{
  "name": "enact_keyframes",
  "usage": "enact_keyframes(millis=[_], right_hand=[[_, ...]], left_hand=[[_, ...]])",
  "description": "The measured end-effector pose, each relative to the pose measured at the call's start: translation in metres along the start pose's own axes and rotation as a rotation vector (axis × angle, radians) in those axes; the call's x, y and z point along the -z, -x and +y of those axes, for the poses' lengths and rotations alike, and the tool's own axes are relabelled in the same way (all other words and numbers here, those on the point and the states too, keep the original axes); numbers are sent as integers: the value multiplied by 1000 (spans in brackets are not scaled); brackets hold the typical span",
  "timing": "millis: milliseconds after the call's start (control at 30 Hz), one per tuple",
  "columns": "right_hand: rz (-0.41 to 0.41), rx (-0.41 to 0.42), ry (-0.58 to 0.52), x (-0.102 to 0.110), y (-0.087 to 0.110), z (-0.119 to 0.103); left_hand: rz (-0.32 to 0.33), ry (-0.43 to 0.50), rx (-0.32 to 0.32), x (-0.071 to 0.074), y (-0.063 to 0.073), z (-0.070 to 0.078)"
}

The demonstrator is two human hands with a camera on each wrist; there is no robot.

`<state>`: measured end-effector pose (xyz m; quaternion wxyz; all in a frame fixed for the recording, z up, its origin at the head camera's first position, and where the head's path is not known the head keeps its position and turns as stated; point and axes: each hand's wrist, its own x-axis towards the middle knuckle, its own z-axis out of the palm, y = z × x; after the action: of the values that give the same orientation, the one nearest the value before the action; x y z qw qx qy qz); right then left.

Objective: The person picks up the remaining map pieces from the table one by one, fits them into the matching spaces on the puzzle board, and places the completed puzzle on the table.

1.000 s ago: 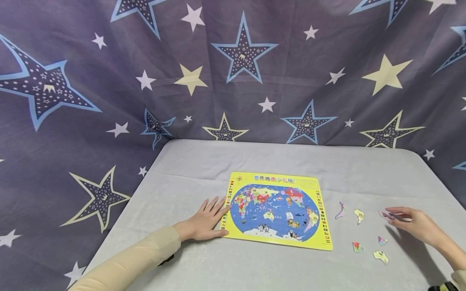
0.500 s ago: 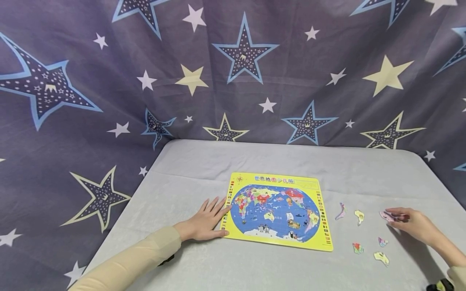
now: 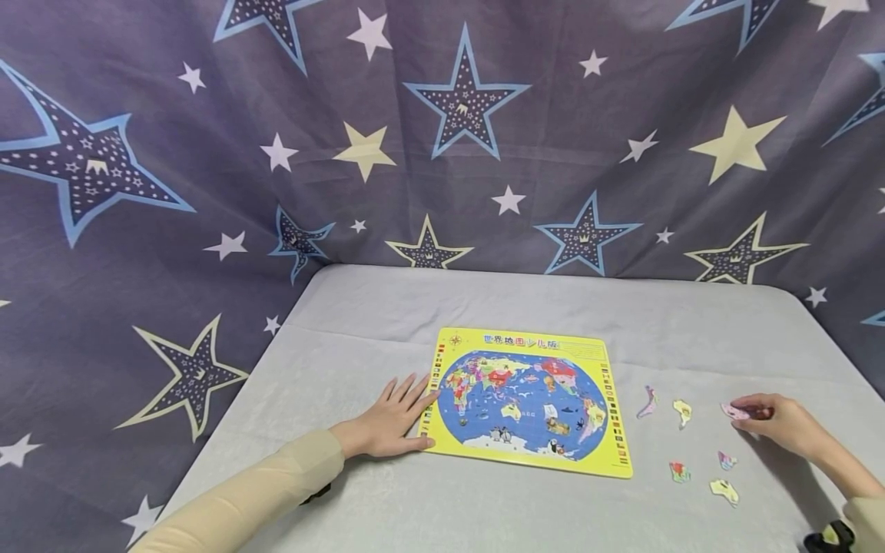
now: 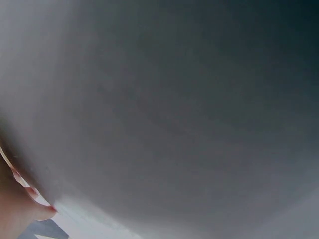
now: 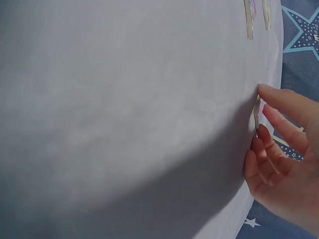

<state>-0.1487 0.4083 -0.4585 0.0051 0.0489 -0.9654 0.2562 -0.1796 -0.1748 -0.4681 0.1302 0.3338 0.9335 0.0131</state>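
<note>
Right hand [image 3: 788,426] shifted slightly leftward, pinching pink piece [image 3: 734,412], partly finger-covered.
Purple piece [image 3: 648,402] and yellow piece [image 3: 682,410] lie between it and map board [image 3: 525,455]; left hand [image 3: 389,419], fingers spread, touches board's edge. Left-wrist view mostly blurred. Grey counter [image 3: 553,514], star-print curtain [image 3: 532,46] behind.

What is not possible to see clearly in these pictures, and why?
Head view: part of the pink piece, hidden by the right hand.
Head view: the fine print on the yellow map board, too small to read.
Left wrist view: most of the left hand, cut off by the left edge.
Right wrist view: the rest of two pieces, cut off by the top edge.
</note>
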Motion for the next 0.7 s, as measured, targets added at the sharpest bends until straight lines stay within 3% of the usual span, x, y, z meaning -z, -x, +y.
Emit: enact_keyframes(millis=[300,500,700], right_hand=[[11,29,-19,-2,0,1],[-24,0,-41,-2,-1,0],[-9,7,-80,-5,1,0]], left_hand=[[3,-3,5,-2,-1,-1],[9,8,0,-1,0,-1],[5,9,-2,-1,0,0]])
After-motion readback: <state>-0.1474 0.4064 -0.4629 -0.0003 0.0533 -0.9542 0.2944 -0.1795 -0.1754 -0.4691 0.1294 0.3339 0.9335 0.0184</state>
